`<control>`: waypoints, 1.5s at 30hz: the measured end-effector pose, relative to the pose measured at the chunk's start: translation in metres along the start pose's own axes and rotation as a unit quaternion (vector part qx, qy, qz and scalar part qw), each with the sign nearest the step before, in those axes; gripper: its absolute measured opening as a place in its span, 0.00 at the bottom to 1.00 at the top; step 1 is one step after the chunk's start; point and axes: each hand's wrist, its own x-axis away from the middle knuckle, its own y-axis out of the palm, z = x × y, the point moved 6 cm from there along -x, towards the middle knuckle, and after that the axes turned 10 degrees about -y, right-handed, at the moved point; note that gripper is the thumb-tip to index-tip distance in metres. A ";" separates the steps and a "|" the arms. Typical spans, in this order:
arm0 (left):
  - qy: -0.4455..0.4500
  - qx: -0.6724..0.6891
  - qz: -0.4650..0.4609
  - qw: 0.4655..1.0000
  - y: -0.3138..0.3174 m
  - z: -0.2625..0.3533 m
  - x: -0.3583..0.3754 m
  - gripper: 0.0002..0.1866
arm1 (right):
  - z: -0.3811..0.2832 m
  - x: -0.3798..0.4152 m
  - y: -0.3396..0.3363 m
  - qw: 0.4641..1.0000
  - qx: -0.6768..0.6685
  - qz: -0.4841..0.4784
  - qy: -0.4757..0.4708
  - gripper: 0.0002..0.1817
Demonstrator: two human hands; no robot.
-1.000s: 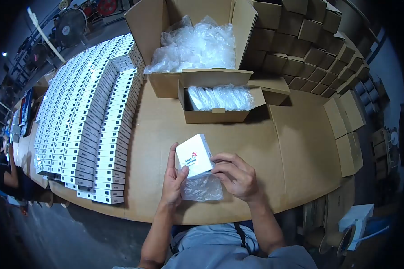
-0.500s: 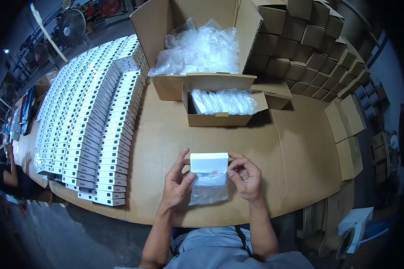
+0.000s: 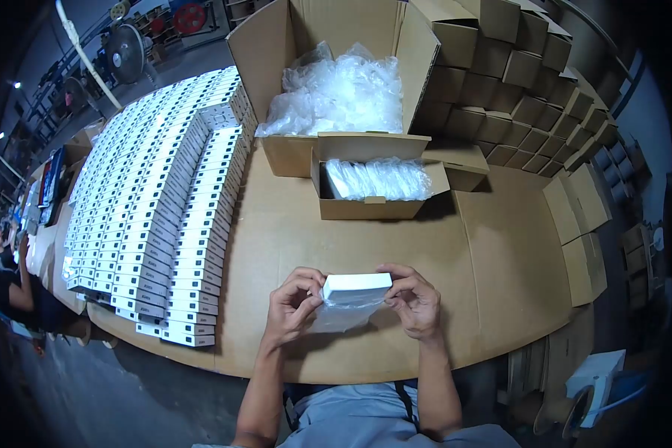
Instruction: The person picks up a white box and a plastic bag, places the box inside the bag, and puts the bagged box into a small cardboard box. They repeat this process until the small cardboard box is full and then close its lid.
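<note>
A small white box sits part way in a clear plastic bag above the near middle of the table. Its upper end shows out of the bag, tilted so the narrow end face points up. At the left side, my left hand pinches the bag's rim by the box edge between thumb and fingers. On the opposite side my right hand is closed in a pinch on the bag's rim, fingers curled against the box. The fingertips partly cover the bag's mouth.
Stacked white boxes cover the table's left. Ahead stands a carton of bagged white boxes, before a large carton of plastic bags. Brown cartons pile up at back right. A person is at far left.
The white box has tipped, now showing more of its end face, and the bag swings beneath it. Both hands moved slightly toward me. The whole view shifted a little.
</note>
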 end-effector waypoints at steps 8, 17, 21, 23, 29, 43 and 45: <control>-0.019 0.026 -0.023 0.999 0.005 0.000 -0.006 0.06 | -0.023 -0.014 -0.004 0.992 0.113 -0.055 -0.012 0.12; -0.035 0.173 0.047 0.983 0.015 -0.028 -0.001 0.10 | 0.003 0.007 0.013 0.983 0.175 0.027 0.042 0.10; -0.099 0.023 0.036 0.994 0.009 -0.031 0.018 0.16 | -0.010 0.001 0.013 0.981 0.181 0.071 0.000 0.10; -0.167 0.009 0.080 0.983 0.009 -0.046 0.029 0.16 | -0.010 0.005 0.015 0.983 0.180 0.021 -0.010 0.10; -0.161 -0.054 0.117 0.979 0.023 -0.040 0.029 0.04 | -0.023 0.008 0.011 0.973 0.223 -0.066 0.003 0.12; 0.045 0.017 0.145 0.988 0.024 -0.020 0.013 0.12 | -0.005 0.008 -0.011 0.963 0.207 -0.125 0.116 0.10; 0.010 0.086 0.157 0.984 0.016 -0.025 0.012 0.19 | 0.001 0.014 -0.012 0.978 0.166 -0.057 0.116 0.10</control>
